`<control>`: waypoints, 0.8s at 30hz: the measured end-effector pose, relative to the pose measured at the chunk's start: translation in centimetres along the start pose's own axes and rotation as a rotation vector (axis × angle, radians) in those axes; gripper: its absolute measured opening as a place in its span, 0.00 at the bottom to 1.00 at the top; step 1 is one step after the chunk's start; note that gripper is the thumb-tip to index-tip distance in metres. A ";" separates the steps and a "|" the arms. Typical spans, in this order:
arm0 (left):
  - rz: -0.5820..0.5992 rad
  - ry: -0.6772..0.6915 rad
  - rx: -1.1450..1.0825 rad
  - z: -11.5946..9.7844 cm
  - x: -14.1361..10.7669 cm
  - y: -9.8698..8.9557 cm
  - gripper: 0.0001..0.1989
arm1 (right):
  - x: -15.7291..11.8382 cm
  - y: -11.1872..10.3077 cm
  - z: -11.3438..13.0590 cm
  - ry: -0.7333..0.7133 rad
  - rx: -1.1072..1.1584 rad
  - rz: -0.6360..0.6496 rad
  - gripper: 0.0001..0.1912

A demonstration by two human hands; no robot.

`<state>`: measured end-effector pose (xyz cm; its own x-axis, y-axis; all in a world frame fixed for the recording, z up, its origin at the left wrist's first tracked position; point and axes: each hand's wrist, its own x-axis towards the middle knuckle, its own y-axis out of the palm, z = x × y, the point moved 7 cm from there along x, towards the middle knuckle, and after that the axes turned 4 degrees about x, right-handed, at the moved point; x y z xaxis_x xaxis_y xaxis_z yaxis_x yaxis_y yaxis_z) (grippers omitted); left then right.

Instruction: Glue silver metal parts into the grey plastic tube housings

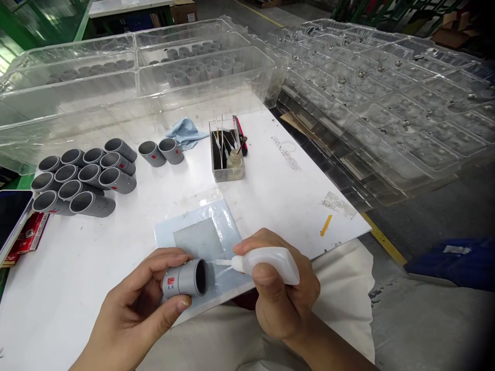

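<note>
Grip: left hand (pixel 135 309) holds a grey tube (pixel 178 282) between thumb and fingers, open end toward the bottle; right hand (pixel 284 309) grasps a white bottle (pixel 273 260), fine nozzle (pixel 223 263) just beside the rim. Tube is above the blue pad (pixel 228 221) on the table (pixel 270 190). Other tubes (pixel 93 204) stand beyond the left hand. Judged step: bringing nozzle and rim together. Any closer approach calls for a steady tube, careful nozzle angle and light squeeze.
</note>
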<state>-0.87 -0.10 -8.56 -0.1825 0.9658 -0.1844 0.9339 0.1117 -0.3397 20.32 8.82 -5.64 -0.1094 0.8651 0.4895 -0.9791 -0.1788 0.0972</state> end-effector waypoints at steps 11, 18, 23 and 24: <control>0.024 0.066 0.013 0.0 0.2 0.1 0.17 | -0.1 0.1 -0.1 0.027 0.006 -0.005 0.10; -0.066 -0.052 -0.039 -0.4 -0.2 0.2 0.14 | -0.1 0.0 -0.2 0.036 0.000 0.002 0.09; -0.084 -0.053 -0.070 -0.5 -0.1 0.2 0.14 | -0.2 -0.2 -0.3 0.045 0.000 -0.002 0.09; -0.083 -0.049 -0.073 -0.4 -0.1 0.1 0.14 | -0.3 -0.2 -0.3 0.048 0.002 0.000 0.09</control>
<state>-0.59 -0.04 -8.21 -0.2732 0.9400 -0.2044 0.9346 0.2090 -0.2878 20.46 8.76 -6.03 -0.1171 0.8865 0.4477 -0.9787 -0.1795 0.0992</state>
